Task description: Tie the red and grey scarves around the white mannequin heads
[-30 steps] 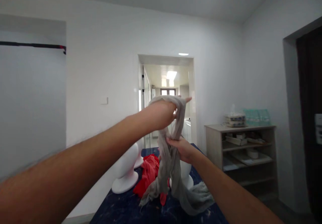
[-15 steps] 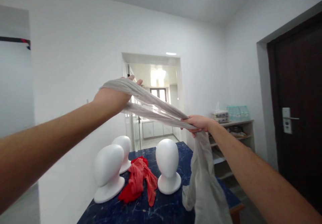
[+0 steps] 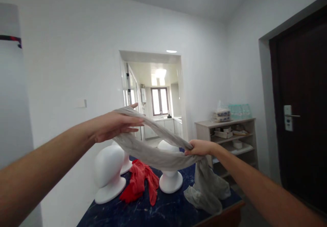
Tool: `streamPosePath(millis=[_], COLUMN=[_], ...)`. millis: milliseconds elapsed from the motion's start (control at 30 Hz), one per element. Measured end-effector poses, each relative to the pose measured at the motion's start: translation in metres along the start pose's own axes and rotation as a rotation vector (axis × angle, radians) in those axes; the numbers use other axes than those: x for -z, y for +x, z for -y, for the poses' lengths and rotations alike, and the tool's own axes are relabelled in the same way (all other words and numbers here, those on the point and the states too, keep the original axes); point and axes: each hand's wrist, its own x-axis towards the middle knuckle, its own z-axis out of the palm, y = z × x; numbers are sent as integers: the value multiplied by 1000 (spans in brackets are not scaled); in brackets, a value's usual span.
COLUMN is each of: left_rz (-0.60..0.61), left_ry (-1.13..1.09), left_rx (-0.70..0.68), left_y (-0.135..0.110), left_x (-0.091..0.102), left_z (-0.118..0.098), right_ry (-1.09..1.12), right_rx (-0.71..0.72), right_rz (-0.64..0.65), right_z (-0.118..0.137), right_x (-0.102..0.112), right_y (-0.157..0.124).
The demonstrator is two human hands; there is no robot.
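A light grey scarf forms a slack loop between my two hands, and its tail bunches onto the blue table at the right. My left hand has its fingers stretched out and apart, with one end of the loop draped over it. The fingers of my right hand are closed round the gathered cloth where the loop meets the tail. Behind the loop stands a white foam mannequin head, its middle covered by the scarf. A red scarf lies crumpled to its left.
Two more white mannequin heads stand on the left of the table, the nearer one partly hiding the other. The blue marbled table has a wooden edge. A shelf unit and a dark door are at the right.
Both my hands have come down, and the stretched loop has sagged in front of the mannequin head. The hanging tail has lowered and now folds on the table.
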Motion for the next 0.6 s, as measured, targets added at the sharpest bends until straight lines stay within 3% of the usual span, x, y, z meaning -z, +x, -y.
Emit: streamPosePath(millis=[67, 200, 300, 400, 500, 600], left_rz=[76, -42, -68, 13, 67, 166], left_ry=[-314, -642, -740, -628, -430, -29], left_rx=[50, -24, -16, 127, 268, 303], left_y=[-8, -18, -30, -44, -52, -51], left_x=[6, 22, 33, 49, 72, 87], left_z=[-2, 6, 18, 39, 77, 122], right_ry=[-41, -18, 18, 72, 61, -110], right_rx=[42, 61, 37, 1, -26, -92], right_rz=[-27, -72, -78, -56, 17, 87], right_z=[-17, -38, -45, -47, -45, -39], right_x=[-17, -50, -62, -48, -12, 25], right_y=[1, -5, -17, -37, -61, -78])
